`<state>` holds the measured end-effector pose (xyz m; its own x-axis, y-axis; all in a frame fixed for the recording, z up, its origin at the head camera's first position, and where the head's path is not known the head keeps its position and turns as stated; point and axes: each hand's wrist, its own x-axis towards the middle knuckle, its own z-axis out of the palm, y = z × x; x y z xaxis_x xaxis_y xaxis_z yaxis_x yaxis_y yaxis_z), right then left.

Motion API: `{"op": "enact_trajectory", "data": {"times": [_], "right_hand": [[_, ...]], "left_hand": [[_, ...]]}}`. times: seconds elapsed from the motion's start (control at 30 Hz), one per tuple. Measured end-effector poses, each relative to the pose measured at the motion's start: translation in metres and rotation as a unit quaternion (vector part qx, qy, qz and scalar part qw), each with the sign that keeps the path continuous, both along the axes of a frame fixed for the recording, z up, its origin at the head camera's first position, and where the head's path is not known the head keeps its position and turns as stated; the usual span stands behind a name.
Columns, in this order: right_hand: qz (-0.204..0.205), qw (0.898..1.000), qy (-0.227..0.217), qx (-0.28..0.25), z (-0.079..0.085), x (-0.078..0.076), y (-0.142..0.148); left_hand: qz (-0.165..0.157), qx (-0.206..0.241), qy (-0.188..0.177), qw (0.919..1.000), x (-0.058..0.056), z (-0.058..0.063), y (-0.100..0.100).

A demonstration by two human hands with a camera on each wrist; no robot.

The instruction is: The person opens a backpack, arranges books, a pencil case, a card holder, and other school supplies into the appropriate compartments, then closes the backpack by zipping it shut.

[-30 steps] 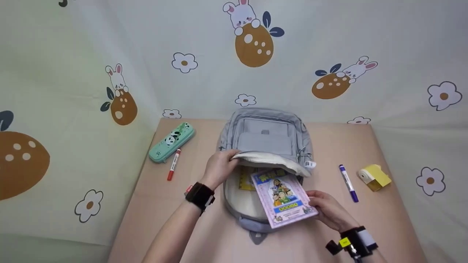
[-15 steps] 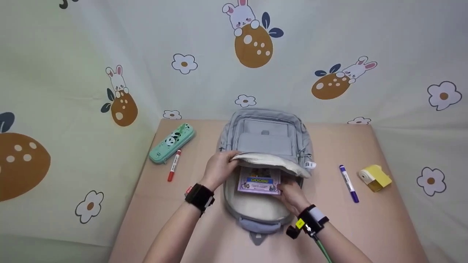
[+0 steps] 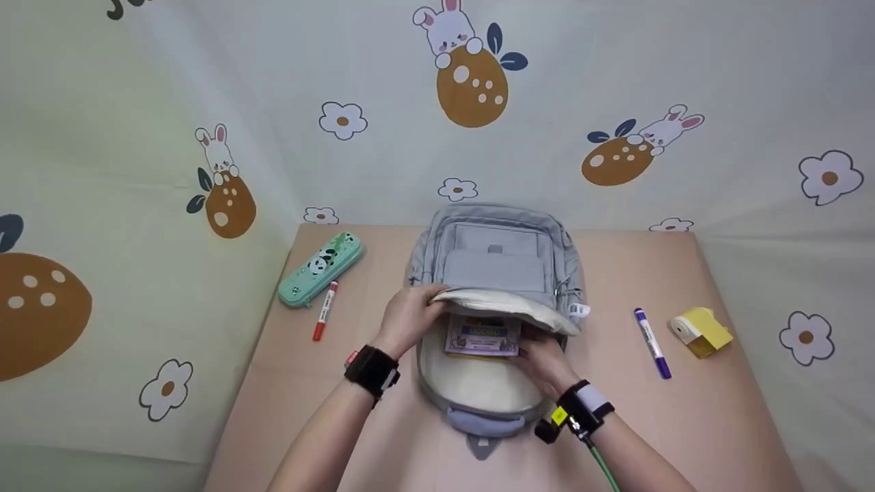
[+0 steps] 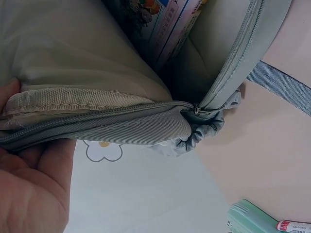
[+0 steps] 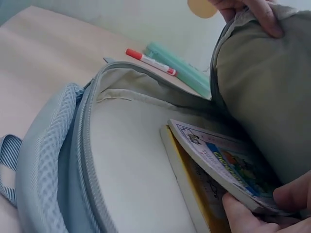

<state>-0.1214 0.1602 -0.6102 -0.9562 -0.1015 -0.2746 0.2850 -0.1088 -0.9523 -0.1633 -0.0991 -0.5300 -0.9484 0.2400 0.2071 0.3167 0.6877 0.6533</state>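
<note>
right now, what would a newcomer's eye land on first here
Probably the grey backpack in the middle of the table, its flap held up by the left hand. Next, inside it, the pink book that the right hand pinches over a yellow book. The big bunny prints on the backdrop behind would likely catch the eye too.

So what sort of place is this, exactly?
Probably a makeshift booth, perhaps for filming: rabbit-print cloth encloses a table on three sides, with a backpack and pencil case on it.

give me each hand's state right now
Left hand: closed, holding the backpack's flap.
Right hand: closed, holding the pink book.
</note>
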Motion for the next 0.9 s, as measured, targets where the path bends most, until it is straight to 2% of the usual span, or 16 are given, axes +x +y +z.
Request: {"op": "enact_trajectory", "data": {"times": [0.1, 0.13, 0.23, 0.33, 0.4, 0.5, 0.6, 0.67, 0.73, 0.8, 0.9], "right_hand": [[0.009, 0.998, -0.006, -0.058, 0.006, 0.006, 0.009], [0.008, 0.998, -0.001, -0.059, 0.008, 0.009, 0.013], [-0.004, 1.0, 0.011, 0.009, 0.013, 0.017, 0.026], [-0.039, 0.997, 0.003, 0.062, 0.016, 0.026, 0.043], [-0.064, 0.995, 0.001, 0.078, 0.017, 0.03, 0.055], [-0.088, 0.99, 0.016, 0.11, 0.016, 0.032, 0.077], [-0.092, 0.979, 0.052, 0.173, 0.015, 0.031, 0.095], [-0.089, 0.966, 0.096, 0.224, 0.017, 0.031, 0.101], [-0.08, 0.946, 0.16, 0.271, 0.02, 0.029, 0.103], [-0.06, 0.917, 0.237, 0.314, 0.024, 0.027, 0.103], [-0.013, 0.866, 0.352, 0.355, 0.027, 0.021, 0.099]], "left_hand": [[0.002, 0.002, 0.0, 1.0, 0.0, 0.0, 0.0], [0.003, 0.003, 0.0, 1.0, 0.0, 0.0, 0.0], [0.004, 0.006, 0.001, 1.0, 0.0, -0.001, -0.001], [0.001, 0.009, 0.0, 1.0, 0.001, -0.001, -0.001], [-0.001, 0.011, -0.001, 0.9999, 0.001, -0.002, -0.001], [-0.001, 0.01, 0.0, 0.9999, 0.001, -0.003, -0.001], [-0.002, 0.008, 0.001, 1.0, 0.002, -0.004, -0.001], [-0.003, 0.006, 0.006, 1.0, 0.003, -0.004, -0.001], [-0.005, 0.004, 0.01, 0.9999, 0.004, -0.005, -0.001], [-0.006, 0.002, 0.011, 0.9999, 0.005, -0.006, -0.001], [-0.008, 0.0, 0.01, 0.9999, 0.006, -0.006, -0.002]]}}
